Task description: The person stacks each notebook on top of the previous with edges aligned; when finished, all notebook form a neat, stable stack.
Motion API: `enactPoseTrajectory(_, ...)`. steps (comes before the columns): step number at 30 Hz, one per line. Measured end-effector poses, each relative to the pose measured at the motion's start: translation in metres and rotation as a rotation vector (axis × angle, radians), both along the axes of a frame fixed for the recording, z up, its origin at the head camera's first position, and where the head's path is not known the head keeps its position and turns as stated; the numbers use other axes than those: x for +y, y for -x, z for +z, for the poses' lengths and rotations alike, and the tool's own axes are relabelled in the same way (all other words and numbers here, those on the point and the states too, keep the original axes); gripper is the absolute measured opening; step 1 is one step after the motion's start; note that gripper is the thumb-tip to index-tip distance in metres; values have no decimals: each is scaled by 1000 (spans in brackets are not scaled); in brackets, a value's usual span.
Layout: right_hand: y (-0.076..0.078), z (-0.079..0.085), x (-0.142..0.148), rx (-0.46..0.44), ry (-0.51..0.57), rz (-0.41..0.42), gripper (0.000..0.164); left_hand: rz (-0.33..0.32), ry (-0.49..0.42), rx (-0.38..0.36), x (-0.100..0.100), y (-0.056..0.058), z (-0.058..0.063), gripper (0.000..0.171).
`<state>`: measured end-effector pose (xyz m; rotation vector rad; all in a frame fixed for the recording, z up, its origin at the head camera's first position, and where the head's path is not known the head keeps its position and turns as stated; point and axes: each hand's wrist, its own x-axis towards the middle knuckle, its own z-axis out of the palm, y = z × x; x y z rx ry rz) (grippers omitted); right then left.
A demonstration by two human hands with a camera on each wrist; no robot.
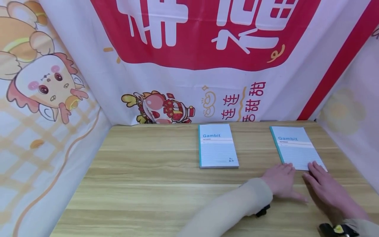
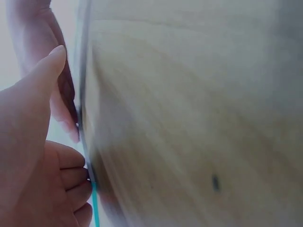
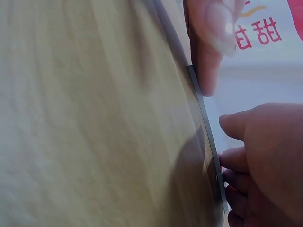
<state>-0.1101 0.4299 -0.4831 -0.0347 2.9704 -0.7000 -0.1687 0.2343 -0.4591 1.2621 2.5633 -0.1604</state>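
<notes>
In the head view, a white and pale blue notebook (image 1: pixel 296 148) printed "Gambit", with a teal spine, lies at the table's right. My left hand (image 1: pixel 281 181) touches the left part of its near edge with the fingertips, thumb spread to the side. My right hand (image 1: pixel 327 189) rests its fingertips on the near right corner. Both wrist views show fingers along the notebook's thin edge; the teal spine (image 2: pixel 95 205) shows in the left one. A matching notebook (image 1: pixel 218 146) lies to the left, apart from both hands.
The wood-grain table (image 1: pixel 142 184) runs back to a white and red printed cloth (image 1: pixel 189 79). A cartoon-printed cloth (image 1: pixel 44 131) stands along the left side. Another pale cloth (image 1: pixel 352 108) borders the right.
</notes>
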Motion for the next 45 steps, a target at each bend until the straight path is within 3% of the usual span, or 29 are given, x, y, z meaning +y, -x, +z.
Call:
enactPoseTrajectory(7, -5, -4, -10, 49, 9, 17, 63, 3, 14, -25, -11, -5, 2, 101)
enactPoseTrajectory(25, -17, 3, -30, 17, 3, 20, 60, -7, -92, -117, -47, -16, -3, 100)
enactPoseTrajectory(32, -16, 6, -30, 42, -23, 9, 55, -17, -112, -80, -49, -19, -6, 100)
enactPoseTrajectory(35, -13, 9, -30, 29, -39, -6, 56, -15, -140, -102, -50, -16, -7, 96)
enactPoseTrajectory(37, -11, 11, -30, 54, -40, -22, 54, 8, -206, -177, -51, -12, -8, 90)
enactPoseTrajectory(39, -9, 12, -29, 70, -30, -61, 54, 65, -319, -312, -53, -8, -8, 83)
enactPoseTrajectory(42, -5, 14, -28, 91, -10, -129, 56, 209, -522, -537, -56, -2, -8, 73)
enactPoseTrajectory(45, 0, 17, -28, 61, 4, -203, 65, 339, -684, -649, -59, 0, -7, 69)
